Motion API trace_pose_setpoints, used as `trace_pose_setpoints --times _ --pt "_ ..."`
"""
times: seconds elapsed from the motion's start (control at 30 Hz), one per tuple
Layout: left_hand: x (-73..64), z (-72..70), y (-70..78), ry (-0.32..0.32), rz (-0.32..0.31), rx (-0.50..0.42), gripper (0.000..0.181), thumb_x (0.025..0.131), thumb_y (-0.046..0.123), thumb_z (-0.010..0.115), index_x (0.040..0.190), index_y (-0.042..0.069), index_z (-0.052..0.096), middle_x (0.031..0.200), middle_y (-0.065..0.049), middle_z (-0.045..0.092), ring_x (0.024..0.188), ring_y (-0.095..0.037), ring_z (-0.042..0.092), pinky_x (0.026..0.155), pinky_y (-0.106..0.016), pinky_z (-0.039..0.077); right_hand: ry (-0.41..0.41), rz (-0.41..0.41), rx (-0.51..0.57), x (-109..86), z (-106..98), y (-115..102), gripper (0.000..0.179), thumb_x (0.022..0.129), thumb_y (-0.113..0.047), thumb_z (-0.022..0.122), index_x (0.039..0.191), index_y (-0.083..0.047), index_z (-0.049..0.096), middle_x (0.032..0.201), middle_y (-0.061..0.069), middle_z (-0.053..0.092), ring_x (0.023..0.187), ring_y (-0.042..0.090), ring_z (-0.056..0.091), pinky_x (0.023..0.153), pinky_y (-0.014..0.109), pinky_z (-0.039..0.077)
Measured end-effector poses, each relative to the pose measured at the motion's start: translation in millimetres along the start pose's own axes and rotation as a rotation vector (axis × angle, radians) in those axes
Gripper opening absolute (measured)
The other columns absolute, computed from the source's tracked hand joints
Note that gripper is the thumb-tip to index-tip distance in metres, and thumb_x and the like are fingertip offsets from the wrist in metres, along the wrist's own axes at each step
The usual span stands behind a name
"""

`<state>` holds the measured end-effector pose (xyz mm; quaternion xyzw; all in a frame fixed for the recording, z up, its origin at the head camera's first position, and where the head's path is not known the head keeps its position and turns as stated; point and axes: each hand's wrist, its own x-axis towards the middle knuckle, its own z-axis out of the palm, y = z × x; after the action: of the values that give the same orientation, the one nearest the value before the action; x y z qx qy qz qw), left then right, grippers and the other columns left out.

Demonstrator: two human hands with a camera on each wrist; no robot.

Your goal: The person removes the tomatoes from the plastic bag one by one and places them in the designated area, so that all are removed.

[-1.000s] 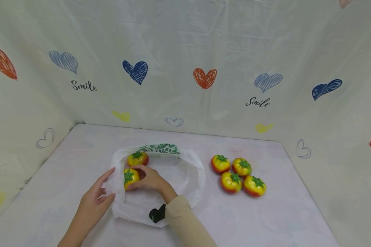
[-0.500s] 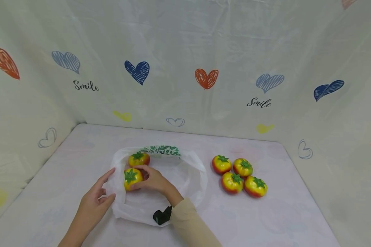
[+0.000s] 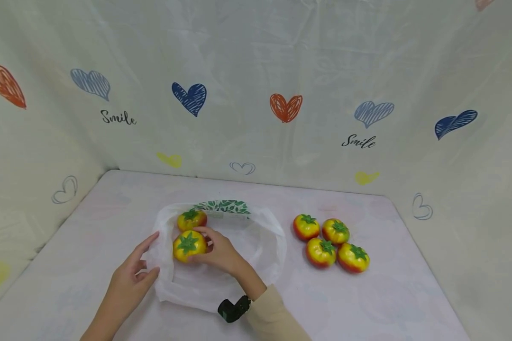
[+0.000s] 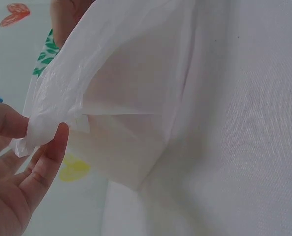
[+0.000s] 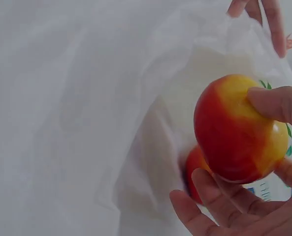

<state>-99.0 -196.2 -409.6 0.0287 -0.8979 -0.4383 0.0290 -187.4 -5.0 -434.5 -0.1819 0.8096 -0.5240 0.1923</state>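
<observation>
My right hand holds a yellow-and-red toy tomato with a green leafy top, over the mouth of a white plastic bag. In the right wrist view, thumb and fingers grip that tomato from opposite sides. Just behind it in the head view, a second tomato sits inside the bag. My left hand holds the bag's left rim. The left wrist view has the bag's edge pinched between thumb and fingers.
Several more tomatoes stand grouped on the white table right of the bag. A black wrist camera sits at my right wrist. A white curtain with printed hearts hangs behind the table.
My right hand has drawn the held tomato to the right, away from the bag's left wall, and more of it shows. The left hand has stayed on the rim.
</observation>
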Motion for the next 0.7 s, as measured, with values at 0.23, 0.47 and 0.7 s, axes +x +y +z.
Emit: trace_pose_setpoints --times 0.23,0.47,0.7 --pt "-0.5 -0.4 0.5 0.004 0.003 0.010 0.074 0.082 -0.002 0.061 0.146 0.019 0.030 0.137 -0.023 0.039 0.093 -0.027 0.057 0.067 -0.017 0.051 0.039 -0.045 -0.016 -17.1 -7 -9 0.063 0.077 -0.025 0.074 0.134 -0.017 0.047 0.116 0.002 0.056 0.088 0.010 0.051 0.073 0.015 0.045" --pt "-0.9 -1.1 0.9 0.012 0.014 0.018 0.073 0.082 -0.001 0.062 0.145 0.019 0.031 0.135 -0.021 0.041 0.089 -0.022 0.056 0.066 -0.016 0.051 0.058 -0.068 0.018 -37.9 -18 -16 0.063 0.079 -0.025 0.073 0.135 -0.019 0.046 0.122 0.002 0.054 0.088 0.009 0.053 0.074 0.016 0.048" --pt "-0.2 -0.8 -0.6 0.017 0.024 0.018 0.072 0.082 -0.001 0.063 0.145 0.019 0.032 0.134 -0.021 0.042 0.085 -0.013 0.055 0.064 -0.015 0.049 0.079 -0.076 0.080 -60.4 -27 -19 0.060 0.079 -0.026 0.073 0.133 -0.027 0.047 0.120 0.000 0.053 0.089 0.010 0.053 0.077 0.019 0.050"
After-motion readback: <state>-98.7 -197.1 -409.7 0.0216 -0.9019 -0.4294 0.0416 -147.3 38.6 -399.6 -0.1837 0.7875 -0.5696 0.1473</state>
